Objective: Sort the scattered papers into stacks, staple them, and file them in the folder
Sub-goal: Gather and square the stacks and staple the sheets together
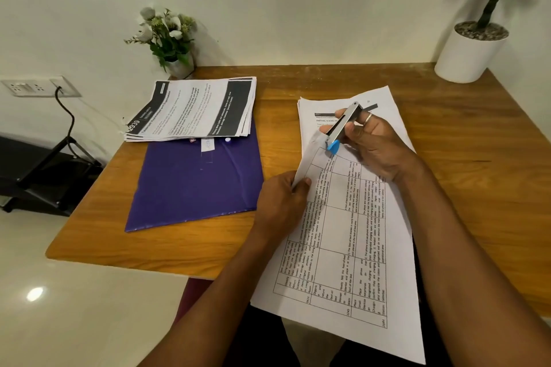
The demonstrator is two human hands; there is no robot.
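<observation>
A stack of table-printed papers (343, 241) is lifted off the wooden table, its near end over my lap. My left hand (280, 202) pinches its left edge. My right hand (369, 143) grips a small metal stapler (343, 128) with a blue tip, which sits at the papers' upper left corner. Under that stack, more white sheets (384, 98) lie on the table. A second stack of papers (193, 110) with black bands lies at the back left, overlapping the top of a purple folder (193, 185).
A small pot of white flowers (170, 39) stands at the table's back left. A large white plant pot (471, 50) occupies the back right corner. A wall socket with a black cable (64, 116) is left of the table (477, 158).
</observation>
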